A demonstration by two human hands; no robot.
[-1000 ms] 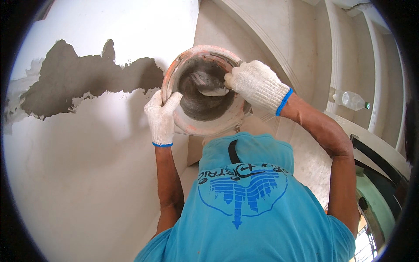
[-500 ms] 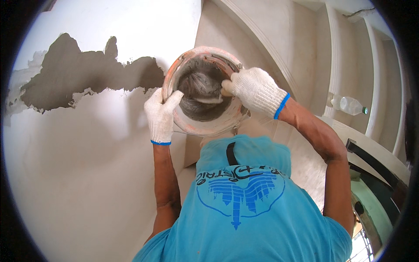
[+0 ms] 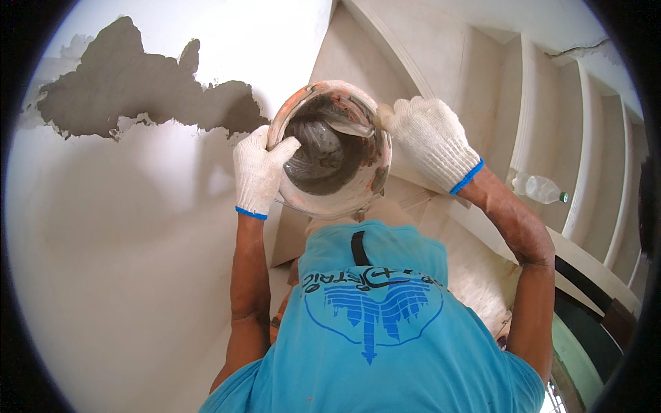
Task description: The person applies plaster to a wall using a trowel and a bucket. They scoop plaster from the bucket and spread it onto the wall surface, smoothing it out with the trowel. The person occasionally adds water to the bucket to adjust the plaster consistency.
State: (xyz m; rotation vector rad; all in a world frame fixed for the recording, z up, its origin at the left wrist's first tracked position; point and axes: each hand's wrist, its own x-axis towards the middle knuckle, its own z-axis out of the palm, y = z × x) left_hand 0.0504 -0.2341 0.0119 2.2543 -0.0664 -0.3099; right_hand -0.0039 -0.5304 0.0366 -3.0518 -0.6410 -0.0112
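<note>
A round bucket (image 3: 323, 194), smeared with grey and orange, is held with its mouth facing me. Wet grey mortar (image 3: 320, 148) lies inside it. My left hand (image 3: 258, 172), in a white knitted glove with a blue cuff, grips the left rim, thumb over the edge. My right hand (image 3: 430, 141), gloved the same way, is closed at the right rim around the handle of a trowel (image 3: 351, 126). The trowel's pale blade reaches over the rim into the upper part of the bucket. Most of its handle is hidden by the glove.
A grey mortar patch (image 3: 151, 89) spreads over the white wall (image 3: 124, 275) at left. Curving pale stairs (image 3: 496, 96) rise at right, with a clear plastic bottle (image 3: 540, 188) lying on a step. A dark handrail (image 3: 585, 282) runs at lower right.
My right hand has moved right and outward, from inside the bucket to its rim. The trowel blade has risen from the mortar toward the upper right rim. My left hand keeps its hold.
</note>
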